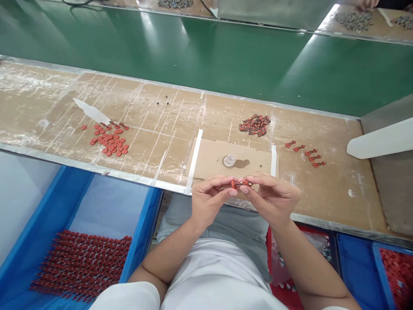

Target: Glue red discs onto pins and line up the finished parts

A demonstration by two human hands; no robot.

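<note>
Both hands meet over the near edge of the cardboard-covered bench. My left hand (pixel 211 198) pinches the round red end of a small part (pixel 240 184). My right hand (pixel 272 193) grips the other, darker end of the same part between thumb and fingers. Just beyond them, a small clear cup (pixel 229 160) stands on a cardboard sheet (pixel 209 157) beside a wet brown stain. A pile of small red and dark pieces (pixel 254 125) lies behind the sheet. Several assembled red parts (pixel 312 152) lie in a slanting row on the right.
Loose red discs (pixel 111 142) and a white strip (pixel 92 112) lie at the left. A green belt (pixel 193 56) runs behind the bench. A blue bin (pixel 140 234) at lower left holds rows of red parts. White panel at right; another person's hand at top right.
</note>
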